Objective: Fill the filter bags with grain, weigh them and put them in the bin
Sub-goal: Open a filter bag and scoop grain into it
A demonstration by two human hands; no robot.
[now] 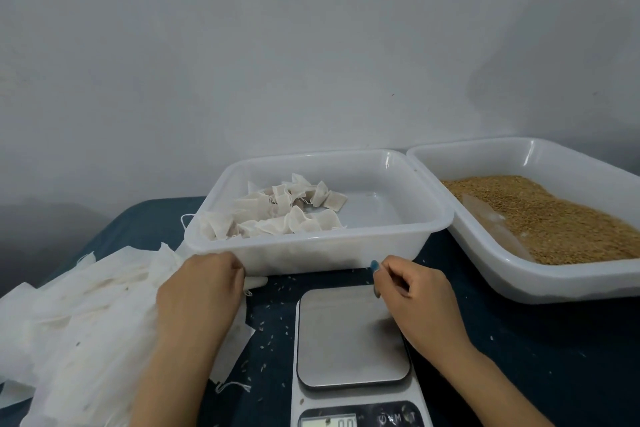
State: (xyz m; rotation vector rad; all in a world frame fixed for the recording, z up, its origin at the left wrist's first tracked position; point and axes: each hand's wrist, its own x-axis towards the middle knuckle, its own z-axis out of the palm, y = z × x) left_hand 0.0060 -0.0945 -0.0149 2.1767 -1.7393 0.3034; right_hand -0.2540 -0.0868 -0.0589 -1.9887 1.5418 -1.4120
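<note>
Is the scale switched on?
On. The scale has its screen lit, showing zeros.

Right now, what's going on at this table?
A person's left hand grips an empty filter bag at the edge of the loose pile. The right hand pinches a small blue tool over the far edge of the scale, whose platform is bare. Filled bags lie in the middle bin; grain lies in the right bin.

Left hand knuckles up, grip on a filter bag, right hand fingers curled, forearms extended
</note>
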